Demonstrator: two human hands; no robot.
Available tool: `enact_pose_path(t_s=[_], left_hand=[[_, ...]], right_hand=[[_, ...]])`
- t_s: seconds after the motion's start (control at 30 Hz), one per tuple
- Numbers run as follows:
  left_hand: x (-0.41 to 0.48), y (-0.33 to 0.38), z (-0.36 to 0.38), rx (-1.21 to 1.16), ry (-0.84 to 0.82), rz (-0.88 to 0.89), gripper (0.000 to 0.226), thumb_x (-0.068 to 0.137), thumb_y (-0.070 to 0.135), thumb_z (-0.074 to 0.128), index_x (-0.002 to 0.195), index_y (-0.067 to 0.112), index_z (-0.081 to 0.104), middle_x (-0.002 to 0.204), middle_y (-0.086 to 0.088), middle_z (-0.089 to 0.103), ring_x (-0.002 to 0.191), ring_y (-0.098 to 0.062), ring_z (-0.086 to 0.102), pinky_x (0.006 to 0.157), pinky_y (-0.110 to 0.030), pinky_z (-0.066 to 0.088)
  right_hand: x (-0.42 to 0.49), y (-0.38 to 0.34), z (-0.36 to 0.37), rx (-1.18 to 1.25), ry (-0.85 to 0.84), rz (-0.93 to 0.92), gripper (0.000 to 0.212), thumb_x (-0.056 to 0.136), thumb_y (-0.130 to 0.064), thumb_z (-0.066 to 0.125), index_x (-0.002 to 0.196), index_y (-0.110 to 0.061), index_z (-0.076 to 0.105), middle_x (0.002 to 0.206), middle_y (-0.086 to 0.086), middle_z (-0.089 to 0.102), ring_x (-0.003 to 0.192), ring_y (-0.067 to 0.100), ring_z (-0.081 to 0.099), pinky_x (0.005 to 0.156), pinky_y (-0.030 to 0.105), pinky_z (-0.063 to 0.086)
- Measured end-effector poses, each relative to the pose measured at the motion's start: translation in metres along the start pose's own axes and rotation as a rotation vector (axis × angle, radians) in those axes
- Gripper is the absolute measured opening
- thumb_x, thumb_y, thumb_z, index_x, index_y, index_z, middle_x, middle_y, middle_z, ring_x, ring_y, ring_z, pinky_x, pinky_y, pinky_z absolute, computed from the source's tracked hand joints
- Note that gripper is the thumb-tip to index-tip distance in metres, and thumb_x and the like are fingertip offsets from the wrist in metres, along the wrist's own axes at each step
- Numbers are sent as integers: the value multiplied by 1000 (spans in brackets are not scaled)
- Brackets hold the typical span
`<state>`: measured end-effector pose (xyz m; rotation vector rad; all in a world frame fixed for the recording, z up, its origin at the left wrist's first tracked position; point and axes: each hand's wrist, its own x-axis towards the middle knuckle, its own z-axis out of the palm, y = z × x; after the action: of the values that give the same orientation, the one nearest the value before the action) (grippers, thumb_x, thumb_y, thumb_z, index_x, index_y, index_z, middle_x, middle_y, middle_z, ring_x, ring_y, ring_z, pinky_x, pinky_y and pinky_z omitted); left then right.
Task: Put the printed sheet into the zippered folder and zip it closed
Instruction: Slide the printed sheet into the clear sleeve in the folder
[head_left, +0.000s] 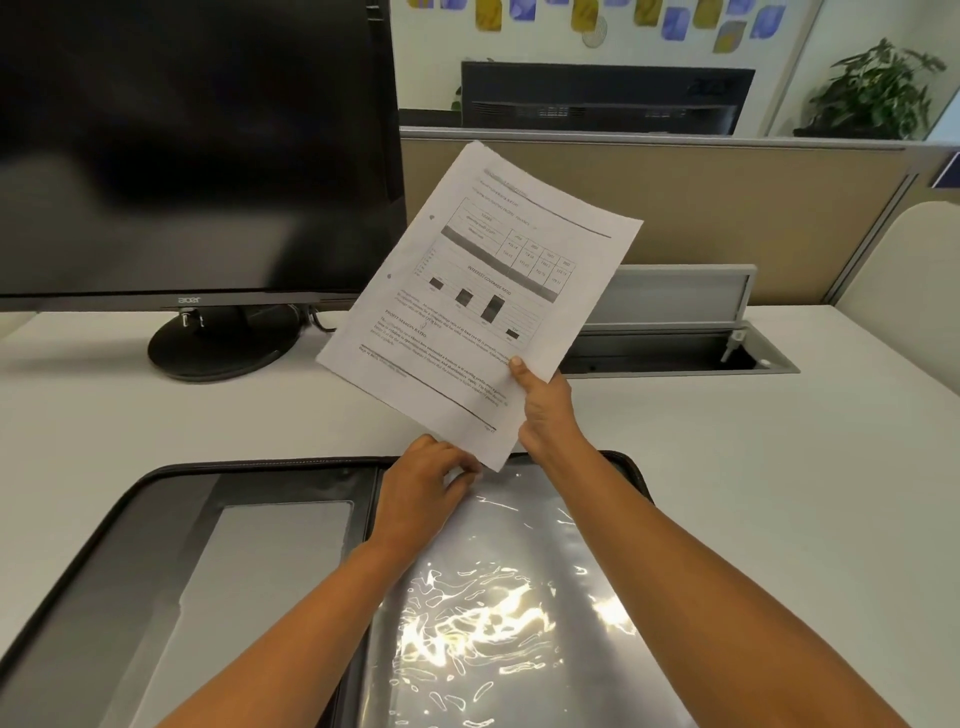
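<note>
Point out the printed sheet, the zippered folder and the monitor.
printed sheet (491, 306), head view, on its bar chart.
zippered folder (156, 545), head view, on its bare left inner panel.
monitor (197, 156), head view, on the dark screen.

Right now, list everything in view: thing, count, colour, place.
desk: one, white, foreground.
zippered folder: one, black, open flat on near desk.
clear sleeve: one, glossy, folder's right half.
printed sheet: one, white, held tilted above folder's far edge.
monitors: two, black; one far left on desk, other behind partition.
cable box: one, grey, lid up, far desk.
plant: one, green, far right.
right hand: grips sheet's right edge.
left hand: at sheet's bottom corner; grip unclear.
</note>
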<state>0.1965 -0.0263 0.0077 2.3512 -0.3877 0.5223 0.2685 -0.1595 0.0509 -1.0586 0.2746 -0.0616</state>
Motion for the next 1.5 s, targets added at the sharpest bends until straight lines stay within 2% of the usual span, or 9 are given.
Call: enact_pose_path(t_s=[0.1,0.27,0.47,0.6,0.8,0.9,1.07,1.27,1.5], left_hand=[[0,2,-3,-4,4,-1,7,71,11,76,76,15,74,72,2,70,74,-17,59,61,-30,49],[3,-3,-9,-16,-19,-56,14,73,18,75,86,18,73,79,4,70,80,-13,56,66,-30,49],[5,-17,-22,9,-142,-80,21,74,23,74,94,24,70,71,25,50,73,2,43,65,-19,39],[8,-29,-29,4,-240,-140,26,76,26,71,100,31,64,85,18,62,76,9,44,65,-19,34],[16,-41,-37,-16,-294,-147,29,79,21,69,105,30,60,81,26,58,78,3,45,63,-13,34],[20,-50,-43,-32,-342,-145,28,81,17,67,106,27,59,79,24,57,78,1,45,66,-18,36],[28,-57,-46,-62,-442,-138,27,82,11,65,95,31,53,80,16,58,75,-8,47,71,-25,40],[28,-57,-45,-74,-442,-134,25,84,7,61,91,28,50,80,15,59,80,-22,53,73,-31,43],[29,-57,-48,-130,-437,-146,34,83,4,62,80,34,45,84,13,57,75,-9,48,71,-27,43]], right_hand=[[1,-4,-10,-47,5,13,33,88,-7,56,121,-6,52,126,19,56,115,35,53,95,50,45],[5,-16,-29,-142,6,41,33,88,-7,55,121,-6,52,126,17,57,112,34,55,81,43,49],[10,-25,-51,-244,-34,115,37,88,-8,55,126,-6,49,129,18,55,115,38,53,92,52,45],[12,-29,-64,-329,-84,171,39,88,-9,55,126,-9,49,129,17,56,114,38,54,97,57,43],[21,-34,-76,-342,-174,247,40,89,-7,53,129,-12,48,128,16,57,113,37,56,97,58,43],[24,-35,-80,-361,-188,276,41,89,-6,52,129,-12,47,128,15,57,114,37,55,99,58,41],[28,-30,-82,-431,-176,278,38,89,-5,53,126,-10,48,126,16,57,110,36,56,98,56,43],[27,-19,-83,-584,-120,62,29,90,-11,53,119,-10,52,119,18,60,98,30,61,87,46,51],[28,-23,-89,-497,-260,110,18,89,-15,55,106,-19,57,110,11,63,102,34,60,89,53,50]])
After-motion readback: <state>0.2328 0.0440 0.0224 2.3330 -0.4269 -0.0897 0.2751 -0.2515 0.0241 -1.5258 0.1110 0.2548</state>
